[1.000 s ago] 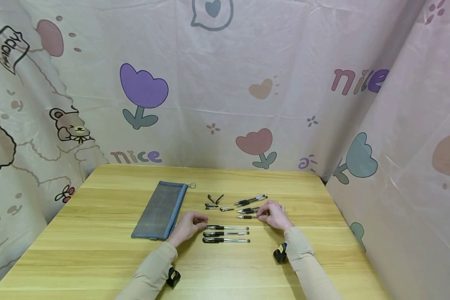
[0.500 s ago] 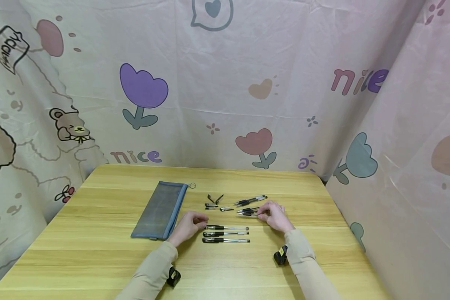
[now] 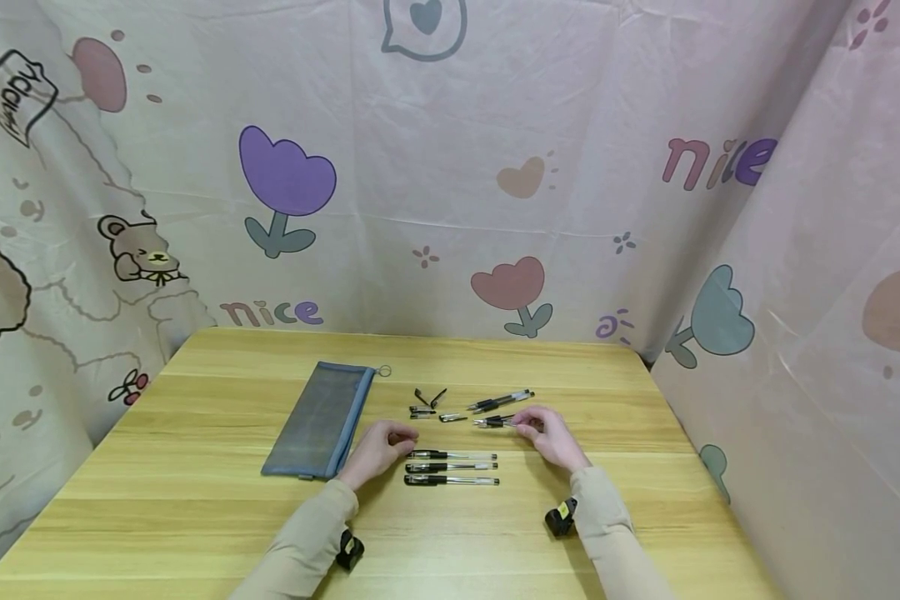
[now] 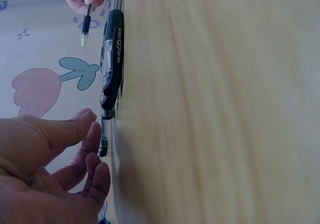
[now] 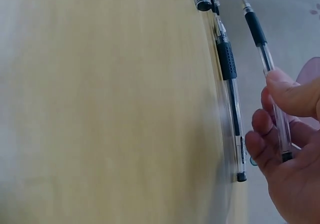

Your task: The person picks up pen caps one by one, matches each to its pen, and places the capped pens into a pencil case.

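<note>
My right hand [image 3: 555,437] pinches an uncapped gel pen [image 5: 265,54] between thumb and fingers. In the right wrist view its black grip and bare tip stick out past the thumb, apart from another uncapped pen [image 5: 231,84] lying on the table. Loosely bent and holding nothing visible, my left hand [image 3: 377,452] hovers at the left ends of three capped pens [image 3: 450,467] laid in a row. The left wrist view shows its thumb and fingertips beside the capped pens [image 4: 114,59]. Several loose pen caps [image 3: 422,411] lie beyond the row.
A grey-blue mesh zip pouch [image 3: 318,421] lies flat left of my left hand. Two uncapped pens [image 3: 501,402] rest behind my right hand. The wooden table [image 3: 450,550] ends at a patterned curtain [image 3: 420,167] at the back.
My right hand has lifted the uncapped gel pen off the table and brought it slightly back, over the neighbouring pen. The left hand has barely moved.
</note>
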The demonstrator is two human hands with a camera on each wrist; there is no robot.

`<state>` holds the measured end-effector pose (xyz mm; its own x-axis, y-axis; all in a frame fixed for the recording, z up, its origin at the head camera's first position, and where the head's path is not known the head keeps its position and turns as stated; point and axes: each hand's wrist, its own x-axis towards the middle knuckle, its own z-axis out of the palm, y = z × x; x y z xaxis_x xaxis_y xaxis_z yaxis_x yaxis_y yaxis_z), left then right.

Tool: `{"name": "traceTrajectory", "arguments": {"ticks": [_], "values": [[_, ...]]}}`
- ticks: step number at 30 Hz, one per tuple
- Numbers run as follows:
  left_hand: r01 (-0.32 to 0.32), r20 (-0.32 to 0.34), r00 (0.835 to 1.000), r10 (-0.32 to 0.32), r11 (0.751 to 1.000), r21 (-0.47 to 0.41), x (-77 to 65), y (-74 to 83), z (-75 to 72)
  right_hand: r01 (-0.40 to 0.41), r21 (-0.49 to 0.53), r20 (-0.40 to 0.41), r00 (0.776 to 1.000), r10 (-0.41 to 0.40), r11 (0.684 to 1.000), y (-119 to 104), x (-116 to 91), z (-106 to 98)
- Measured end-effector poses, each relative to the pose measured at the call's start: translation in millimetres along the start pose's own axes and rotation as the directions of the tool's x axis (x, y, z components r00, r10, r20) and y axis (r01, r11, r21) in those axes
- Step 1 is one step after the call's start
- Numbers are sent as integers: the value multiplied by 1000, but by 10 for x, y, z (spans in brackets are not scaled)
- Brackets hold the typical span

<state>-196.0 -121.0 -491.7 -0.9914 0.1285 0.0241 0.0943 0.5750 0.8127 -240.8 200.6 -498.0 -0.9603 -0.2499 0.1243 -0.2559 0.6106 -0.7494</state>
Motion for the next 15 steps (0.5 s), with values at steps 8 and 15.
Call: {"name": "traceTrajectory", "arguments": {"ticks": [8,15], "values": [[0,-5,1000,0,1000,-11,74,-16,28,-21,123,5,1000,20,992,6,-37,-19],[-40,-14,999,41,999,7,189,6,63,-13,128,-4,1000,14,992,16,-52,-18]]}}
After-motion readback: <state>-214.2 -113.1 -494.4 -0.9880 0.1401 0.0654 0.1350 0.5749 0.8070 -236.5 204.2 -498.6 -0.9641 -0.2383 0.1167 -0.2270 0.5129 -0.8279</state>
